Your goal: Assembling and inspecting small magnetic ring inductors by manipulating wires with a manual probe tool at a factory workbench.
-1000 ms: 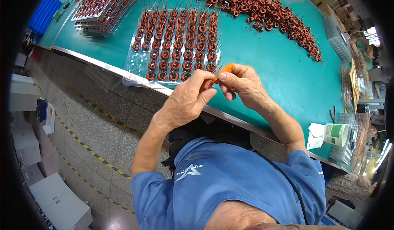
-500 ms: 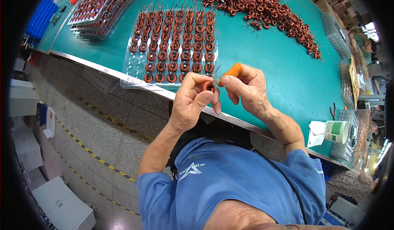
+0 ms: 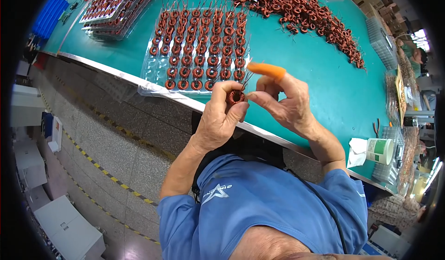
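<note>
Between the thumb and fingers of my left hand (image 3: 218, 121), a toroidal coil (image 3: 231, 97) wound with copper-coloured wire is held up, its hole facing me. Thin wire leads stick up from its top right. My right hand (image 3: 294, 104) is just right of the coil and wears an orange finger cot (image 3: 268, 70) on the stretched index finger. Its thumb tip is close to the coil's right side; whether it touches cannot be made out. The other right fingers are bent, and nothing shows in them. Beyond my hands lies a clear plastic tray (image 3: 149, 74) with rows of similar coils.
A long heap of loose coils (image 3: 296, 12) covers the far right of the green table (image 3: 320, 88). Stacked full trays (image 3: 123, 5) stand far left, near blue bins (image 3: 48, 19). At right are a cup (image 3: 380, 150), white tissue (image 3: 357, 152) and pliers (image 3: 376, 128).
My right hand has let go of the coil's wire leads, and its index finger has lifted and straightened. The left hand still holds the coil, now turned with its hole more visible.
</note>
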Tool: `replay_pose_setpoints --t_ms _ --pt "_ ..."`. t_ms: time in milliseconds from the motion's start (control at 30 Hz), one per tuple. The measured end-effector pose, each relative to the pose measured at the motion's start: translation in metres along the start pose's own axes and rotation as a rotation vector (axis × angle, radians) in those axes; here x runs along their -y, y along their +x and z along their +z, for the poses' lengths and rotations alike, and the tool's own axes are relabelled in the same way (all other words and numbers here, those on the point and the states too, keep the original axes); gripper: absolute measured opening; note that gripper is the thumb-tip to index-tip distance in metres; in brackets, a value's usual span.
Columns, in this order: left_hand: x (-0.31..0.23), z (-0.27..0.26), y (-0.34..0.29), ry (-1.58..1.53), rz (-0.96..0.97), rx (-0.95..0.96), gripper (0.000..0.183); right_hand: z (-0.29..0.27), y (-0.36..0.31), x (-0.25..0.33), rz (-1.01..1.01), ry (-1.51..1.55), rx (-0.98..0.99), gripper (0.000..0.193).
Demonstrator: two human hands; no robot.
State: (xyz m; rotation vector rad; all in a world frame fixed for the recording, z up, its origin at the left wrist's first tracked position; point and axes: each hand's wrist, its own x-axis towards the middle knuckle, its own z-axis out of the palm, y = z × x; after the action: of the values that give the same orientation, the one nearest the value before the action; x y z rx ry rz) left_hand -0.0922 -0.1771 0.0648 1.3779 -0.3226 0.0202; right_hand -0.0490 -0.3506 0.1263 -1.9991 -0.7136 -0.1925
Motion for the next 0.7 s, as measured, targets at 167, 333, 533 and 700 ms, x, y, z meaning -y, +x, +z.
replay_pose_setpoints --t_ms 167,333,533,700 --pt "0.002 -0.001 0.000 0.088 0.031 0.064 0.032 -0.003 0.002 -0.001 0.028 0.011 0.038 0.033" --pt "0.002 0.002 -0.004 0.001 -0.008 0.034 0.030 -0.008 0.006 0.002 0.136 0.077 0.110 0.024" --pt "-0.003 -0.003 0.001 0.008 -0.049 -0.056 0.032 -0.004 -0.008 0.000 0.033 -0.007 0.139 0.017" --pt "-0.002 -0.008 0.000 0.250 -0.006 -0.029 0.033 -0.003 0.004 0.007 -0.066 -0.182 0.061 0.020"
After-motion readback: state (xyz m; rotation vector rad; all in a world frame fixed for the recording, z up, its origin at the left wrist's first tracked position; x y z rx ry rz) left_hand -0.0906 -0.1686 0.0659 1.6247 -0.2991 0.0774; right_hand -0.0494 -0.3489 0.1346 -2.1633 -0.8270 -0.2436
